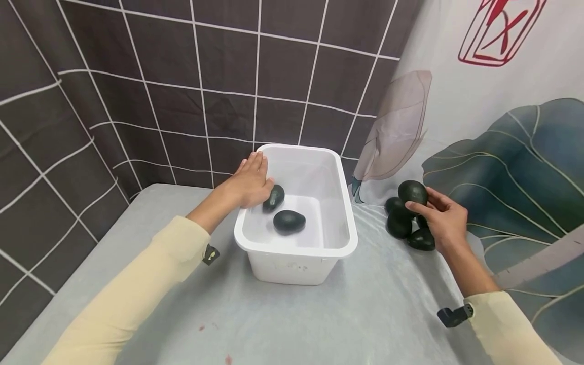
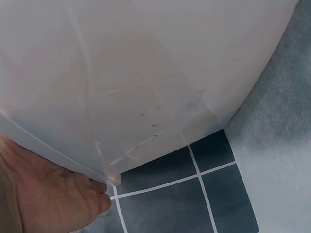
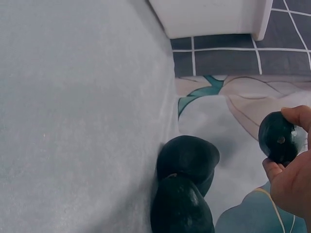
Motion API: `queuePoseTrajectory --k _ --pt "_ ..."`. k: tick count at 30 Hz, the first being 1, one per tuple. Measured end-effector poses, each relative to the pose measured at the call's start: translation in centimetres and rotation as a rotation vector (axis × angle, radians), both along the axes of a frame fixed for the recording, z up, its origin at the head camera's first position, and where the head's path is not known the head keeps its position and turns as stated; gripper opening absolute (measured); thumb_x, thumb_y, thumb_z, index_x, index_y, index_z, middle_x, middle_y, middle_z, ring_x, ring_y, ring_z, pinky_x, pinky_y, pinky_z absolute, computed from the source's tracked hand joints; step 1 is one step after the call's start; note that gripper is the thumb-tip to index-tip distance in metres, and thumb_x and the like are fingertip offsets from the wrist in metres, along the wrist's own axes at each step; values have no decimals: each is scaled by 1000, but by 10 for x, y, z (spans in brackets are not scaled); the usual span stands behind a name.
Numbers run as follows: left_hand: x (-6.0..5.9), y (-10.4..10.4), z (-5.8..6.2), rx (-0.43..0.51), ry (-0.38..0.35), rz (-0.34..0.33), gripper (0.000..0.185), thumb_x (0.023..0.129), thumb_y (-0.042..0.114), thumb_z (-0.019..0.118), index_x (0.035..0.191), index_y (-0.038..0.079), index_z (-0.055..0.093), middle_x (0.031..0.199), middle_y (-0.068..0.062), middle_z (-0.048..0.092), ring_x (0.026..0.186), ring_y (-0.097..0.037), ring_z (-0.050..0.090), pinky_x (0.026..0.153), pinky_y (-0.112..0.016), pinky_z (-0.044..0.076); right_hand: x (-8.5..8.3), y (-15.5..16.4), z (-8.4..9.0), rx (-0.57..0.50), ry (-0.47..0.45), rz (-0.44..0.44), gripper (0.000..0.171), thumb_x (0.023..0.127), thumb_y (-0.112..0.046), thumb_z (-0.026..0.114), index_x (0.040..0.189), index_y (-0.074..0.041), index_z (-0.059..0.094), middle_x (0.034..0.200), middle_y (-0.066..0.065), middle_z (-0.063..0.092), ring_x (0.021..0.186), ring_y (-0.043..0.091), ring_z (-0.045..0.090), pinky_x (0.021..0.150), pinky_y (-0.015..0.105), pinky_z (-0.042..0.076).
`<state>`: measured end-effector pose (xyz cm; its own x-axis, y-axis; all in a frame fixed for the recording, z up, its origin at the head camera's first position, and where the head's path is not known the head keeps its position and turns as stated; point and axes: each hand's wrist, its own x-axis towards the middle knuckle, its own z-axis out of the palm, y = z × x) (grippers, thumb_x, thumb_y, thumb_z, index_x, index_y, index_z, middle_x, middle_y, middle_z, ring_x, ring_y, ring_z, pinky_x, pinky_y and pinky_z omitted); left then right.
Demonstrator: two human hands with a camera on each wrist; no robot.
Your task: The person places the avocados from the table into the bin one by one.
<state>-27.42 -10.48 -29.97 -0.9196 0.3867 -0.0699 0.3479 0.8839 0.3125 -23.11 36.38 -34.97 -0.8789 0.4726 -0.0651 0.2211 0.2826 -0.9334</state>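
Avocado [image 1: 412,192] sat pinched in your right hand [image 1: 444,220], lifted above the pile; the tub [image 1: 339,203] lay to that hand's left, where your left hand [image 1: 250,181] rested flat-fingered on its rim

sleeves: long, pale cream-yellow, smooth fabric, on both arms, ending just short of the wrists
hands: left hand [image 1: 250,181] and right hand [image 1: 444,219] bare, no gloves or rings visible
wrist mounts: small dark clip at each cuff
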Motion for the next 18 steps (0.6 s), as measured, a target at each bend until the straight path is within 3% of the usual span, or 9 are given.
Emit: queuePoseTrajectory --k 18 --pt "2 1 0 -10 8 -1 79 118 35 27 176 -12 2 188 -30 -8 178 -43 -10 147 -53 -4 -4 -2 -6 -10 3 2 85 93 -34 96 168 -31 57 170 -7 59 149 7 61 137 46 41"
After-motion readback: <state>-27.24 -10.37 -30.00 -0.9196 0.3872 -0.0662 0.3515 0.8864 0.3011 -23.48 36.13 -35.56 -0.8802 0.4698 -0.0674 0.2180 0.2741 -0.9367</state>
